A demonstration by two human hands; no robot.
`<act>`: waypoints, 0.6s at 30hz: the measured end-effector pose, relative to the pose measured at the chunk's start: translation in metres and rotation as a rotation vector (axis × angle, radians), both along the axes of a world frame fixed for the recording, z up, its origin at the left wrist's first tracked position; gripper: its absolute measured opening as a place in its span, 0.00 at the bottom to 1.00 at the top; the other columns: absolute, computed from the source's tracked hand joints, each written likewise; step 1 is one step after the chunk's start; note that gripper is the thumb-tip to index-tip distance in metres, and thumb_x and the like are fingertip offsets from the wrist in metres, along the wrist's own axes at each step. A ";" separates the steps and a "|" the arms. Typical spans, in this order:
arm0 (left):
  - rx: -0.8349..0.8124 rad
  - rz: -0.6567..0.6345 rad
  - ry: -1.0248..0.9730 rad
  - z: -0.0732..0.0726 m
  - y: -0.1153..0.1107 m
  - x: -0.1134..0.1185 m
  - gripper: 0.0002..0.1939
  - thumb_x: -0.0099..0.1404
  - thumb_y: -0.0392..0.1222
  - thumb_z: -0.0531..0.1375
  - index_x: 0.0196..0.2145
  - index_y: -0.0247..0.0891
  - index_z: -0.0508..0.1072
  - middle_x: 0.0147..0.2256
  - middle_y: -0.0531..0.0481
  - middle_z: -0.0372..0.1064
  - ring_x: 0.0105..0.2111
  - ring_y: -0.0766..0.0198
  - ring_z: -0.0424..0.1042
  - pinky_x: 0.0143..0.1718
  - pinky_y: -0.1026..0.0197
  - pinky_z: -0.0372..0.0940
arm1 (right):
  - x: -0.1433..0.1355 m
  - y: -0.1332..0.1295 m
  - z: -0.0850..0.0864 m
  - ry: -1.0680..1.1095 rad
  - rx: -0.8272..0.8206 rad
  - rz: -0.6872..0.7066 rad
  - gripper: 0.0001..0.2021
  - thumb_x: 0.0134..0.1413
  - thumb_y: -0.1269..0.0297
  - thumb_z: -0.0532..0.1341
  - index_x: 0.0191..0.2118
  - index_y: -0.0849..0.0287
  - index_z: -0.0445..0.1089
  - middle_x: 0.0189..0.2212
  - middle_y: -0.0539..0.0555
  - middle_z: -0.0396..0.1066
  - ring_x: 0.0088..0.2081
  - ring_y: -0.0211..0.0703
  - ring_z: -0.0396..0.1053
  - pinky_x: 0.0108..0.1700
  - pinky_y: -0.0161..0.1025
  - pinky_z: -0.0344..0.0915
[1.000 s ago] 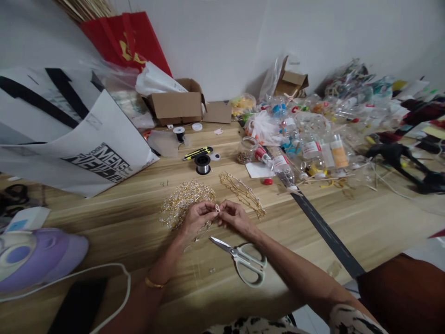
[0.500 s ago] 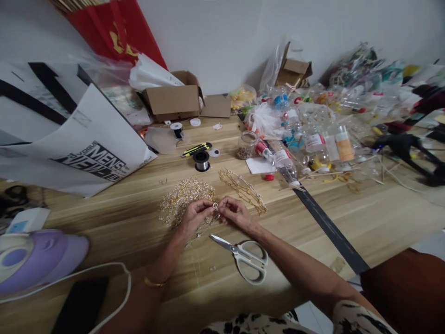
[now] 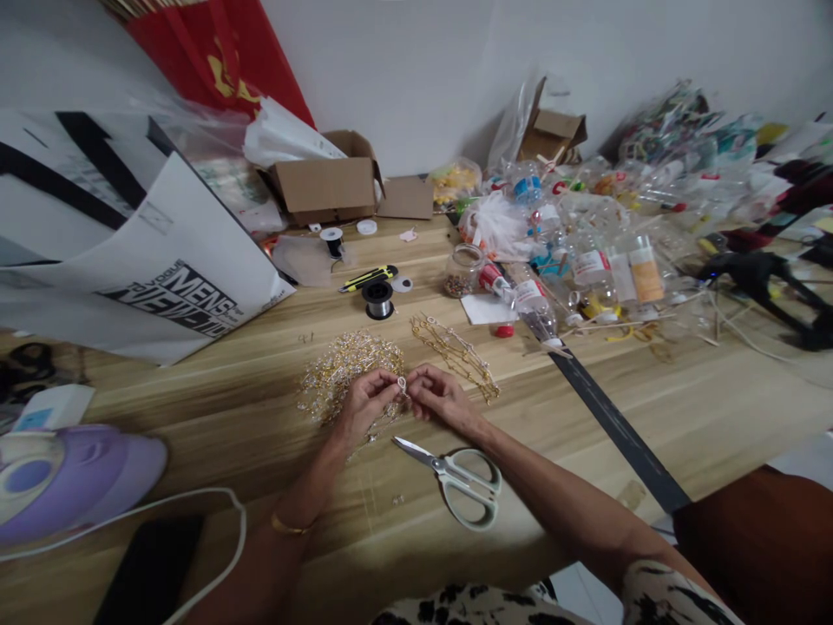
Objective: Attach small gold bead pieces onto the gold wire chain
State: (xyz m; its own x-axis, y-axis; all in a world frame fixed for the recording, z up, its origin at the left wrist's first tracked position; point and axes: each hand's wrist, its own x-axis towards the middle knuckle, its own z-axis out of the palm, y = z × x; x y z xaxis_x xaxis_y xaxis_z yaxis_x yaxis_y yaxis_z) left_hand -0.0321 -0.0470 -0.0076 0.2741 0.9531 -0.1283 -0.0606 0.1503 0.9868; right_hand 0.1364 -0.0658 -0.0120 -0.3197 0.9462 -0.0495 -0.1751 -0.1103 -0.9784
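Observation:
A small pale ring (image 3: 402, 383) is pinched between the fingertips of my left hand (image 3: 370, 399) and my right hand (image 3: 439, 398). Thin chain hangs near it, partly hidden by the fingers. Beside and behind my left hand lies a tangled heap of gold and clear beaded chain (image 3: 344, 356). Several laid-out gold chain strands (image 3: 455, 351) rest just beyond my right hand. Scissors (image 3: 455, 477) with pale handles lie nearer my body, below my right hand, their blades pointing left.
Behind the heap are a wire spool (image 3: 377, 299), a yellow-black cutter (image 3: 368, 278) and a cardboard box (image 3: 329, 187). Plastic bottles (image 3: 592, 269) crowd the back right. At left stand a large paper bag (image 3: 162, 269), a purple device (image 3: 104, 482) and a dark phone (image 3: 153, 569).
The ring between my fingertips has turned slightly and sits a touch higher. Both hands keep nearly the same place and grip.

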 end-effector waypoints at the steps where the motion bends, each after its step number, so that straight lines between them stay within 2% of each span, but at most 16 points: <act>1: 0.007 0.003 0.008 0.000 0.000 0.000 0.10 0.50 0.43 0.65 0.27 0.34 0.72 0.24 0.52 0.71 0.25 0.66 0.69 0.30 0.65 0.63 | 0.000 0.000 0.000 -0.011 0.011 -0.019 0.16 0.52 0.53 0.63 0.39 0.60 0.65 0.23 0.46 0.66 0.19 0.31 0.63 0.20 0.28 0.59; 7: 0.023 -0.047 0.083 0.002 -0.001 0.001 0.09 0.51 0.43 0.65 0.27 0.34 0.73 0.24 0.52 0.70 0.25 0.66 0.67 0.29 0.65 0.61 | 0.003 0.000 -0.001 -0.034 0.089 -0.054 0.16 0.53 0.54 0.63 0.43 0.58 0.68 0.27 0.48 0.65 0.21 0.31 0.61 0.21 0.30 0.60; 13: 0.029 -0.084 0.118 0.000 -0.001 0.001 0.10 0.52 0.45 0.64 0.25 0.34 0.73 0.23 0.52 0.68 0.25 0.67 0.65 0.29 0.66 0.59 | 0.004 0.000 -0.001 -0.088 0.141 -0.036 0.13 0.53 0.55 0.63 0.37 0.60 0.70 0.23 0.48 0.65 0.22 0.32 0.60 0.23 0.30 0.58; 18: -0.004 -0.076 0.107 -0.002 0.001 0.001 0.10 0.52 0.45 0.64 0.25 0.34 0.73 0.22 0.52 0.69 0.24 0.67 0.65 0.28 0.66 0.59 | 0.006 0.002 -0.004 -0.074 0.095 -0.024 0.14 0.52 0.54 0.63 0.35 0.61 0.68 0.22 0.47 0.64 0.21 0.32 0.60 0.24 0.30 0.58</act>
